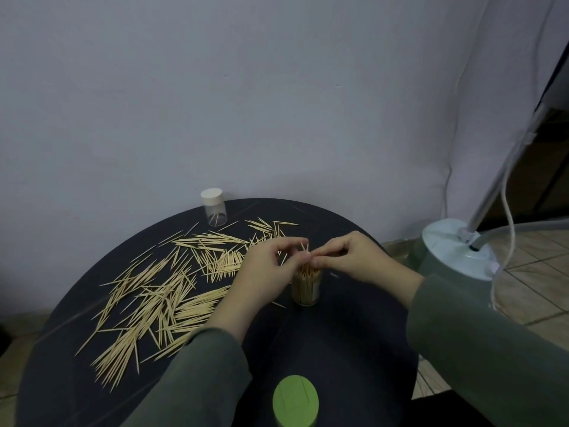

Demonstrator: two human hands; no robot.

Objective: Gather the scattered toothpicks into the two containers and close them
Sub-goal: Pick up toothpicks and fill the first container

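1. Both hands meet right over the open toothpick jar (306, 286): left hand (271, 269) pinches a toothpick (304, 247) at the fingertips, and the right hand (351, 257) has its fingers drawn together at that same spot, seemingly on the stick too.
2. Risk one: that jar looks packed, with tips standing above the rim, so a crooked feed could snag and bounce the stick back out.
3. Risk two: wrists hover close, and a nudge could topple the jar and respill it.
4. Scattered toothpicks (160, 297) lie left of the left hand, plenty left.
5. Beyond them, well apart, stands the second jar (214, 211), white cap on, nearly empty.
6. Nearer the body sits a green lid (295, 400).
7. Round dark tabletop (338, 349); pale wall (246, 87) behind; a stand's grey base (455, 254) on the tiled floor (532, 285) out right.
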